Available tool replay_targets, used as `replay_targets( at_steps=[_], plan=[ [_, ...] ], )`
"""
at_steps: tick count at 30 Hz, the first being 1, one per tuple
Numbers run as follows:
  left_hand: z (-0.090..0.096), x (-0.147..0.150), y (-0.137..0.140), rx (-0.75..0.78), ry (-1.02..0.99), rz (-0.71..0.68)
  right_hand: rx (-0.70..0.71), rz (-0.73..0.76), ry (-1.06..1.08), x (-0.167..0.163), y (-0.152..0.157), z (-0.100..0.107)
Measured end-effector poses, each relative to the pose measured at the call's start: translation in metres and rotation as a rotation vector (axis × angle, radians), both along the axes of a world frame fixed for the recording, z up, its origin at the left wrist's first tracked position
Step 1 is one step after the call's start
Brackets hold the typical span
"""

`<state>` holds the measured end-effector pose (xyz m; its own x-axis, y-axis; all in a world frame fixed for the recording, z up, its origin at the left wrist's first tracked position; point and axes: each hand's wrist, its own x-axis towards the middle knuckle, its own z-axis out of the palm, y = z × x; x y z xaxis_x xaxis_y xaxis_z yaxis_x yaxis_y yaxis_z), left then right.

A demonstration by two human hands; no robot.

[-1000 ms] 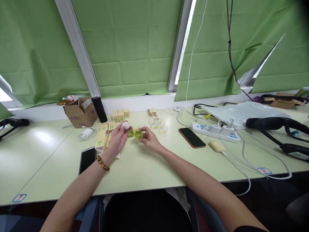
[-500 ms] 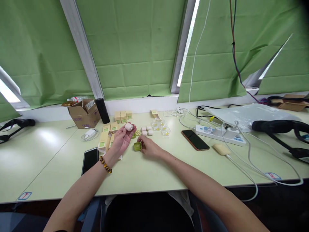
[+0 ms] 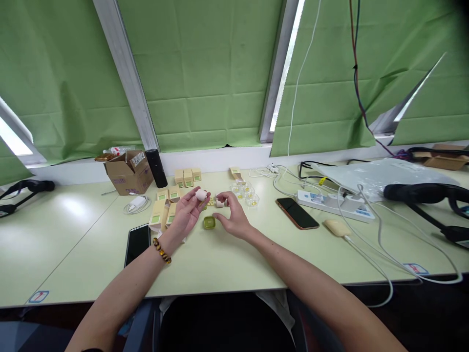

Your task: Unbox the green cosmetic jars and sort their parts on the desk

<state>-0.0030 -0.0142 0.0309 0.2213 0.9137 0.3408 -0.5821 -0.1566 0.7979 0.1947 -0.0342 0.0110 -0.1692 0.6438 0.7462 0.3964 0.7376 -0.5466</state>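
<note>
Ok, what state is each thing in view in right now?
Left hand: closed on the pink piece.
Right hand: fingers apart, beside the green cup.
Green cup: open side up.
Brown box: flaps open.
Left phone: screen dark.
Right phone: screen dark.
Power strip: plugs in.
Clear tubs: yellow bits inside.

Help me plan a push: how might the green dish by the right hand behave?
The green dish would probably slide, not roll, given its squarish shape. Its neat outline suggests stiffness. Smaller than the right hand, it's likely light.
</note>
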Motion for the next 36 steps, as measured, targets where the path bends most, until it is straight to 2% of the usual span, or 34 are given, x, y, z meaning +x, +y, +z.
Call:
replay_targets(
  at_steps=[4, 7, 10, 13, 18, 20, 21, 23, 27, 29, 31, 33, 34, 36],
  plan=[
    [-0.007, 0.006, -0.006, 0.05, 0.153, 0.091, 0.16, -0.085, -0.058, -0.006, -0.006, 0.002],
    [-0.013, 0.013, -0.009, 0.139, 0.264, 0.161, 0.195, -0.095, -0.056, -0.008, -0.007, -0.002],
    [-0.016, 0.019, -0.014, 0.214, 0.28, 0.189, 0.207, -0.082, -0.029, -0.009, -0.005, -0.005],
    [-0.017, 0.022, -0.019, 0.359, 0.288, 0.234, 0.262, -0.086, -0.014, -0.009, -0.004, -0.006],
    [-0.016, 0.018, -0.023, 0.651, 0.357, 0.342, 0.575, -0.077, 0.052, -0.004, -0.005, -0.004],
    [-0.017, 0.014, -0.021, 0.675, 0.413, 0.384, 0.603, -0.078, 0.114, -0.004, -0.006, 0.001],
    [-0.018, 0.013, -0.019, 0.664, 0.452, 0.406, 0.566, -0.075, 0.167, -0.003, -0.005, 0.003],
    [-0.02, 0.009, -0.014, 0.622, 0.548, 0.457, 0.396, -0.028, 0.33, -0.003, -0.002, 0.01],
    [-0.026, 0.005, -0.005, 0.546, 0.693, 0.553, -0.144, 0.233, 0.766, 0.008, 0.02, 0.022],
    [-0.028, 0.005, -0.004, 0.513, 0.727, 0.569, -0.339, 0.344, 0.903, 0.021, 0.039, 0.027],
    [-0.028, 0.005, -0.004, 0.47, 0.746, 0.565, -0.453, 0.374, 0.961, 0.035, 0.062, 0.031],
    [-0.027, 0.006, -0.005, 0.43, 0.759, 0.557, -0.508, 0.299, 0.954, 0.048, 0.086, 0.036],
    [-0.026, 0.007, -0.006, 0.414, 0.766, 0.556, -0.513, 0.23, 0.912, 0.053, 0.098, 0.039],
    [-0.025, 0.008, -0.006, 0.384, 0.772, 0.551, -0.497, 0.108, 0.684, 0.06, 0.121, 0.045]
  ],
)
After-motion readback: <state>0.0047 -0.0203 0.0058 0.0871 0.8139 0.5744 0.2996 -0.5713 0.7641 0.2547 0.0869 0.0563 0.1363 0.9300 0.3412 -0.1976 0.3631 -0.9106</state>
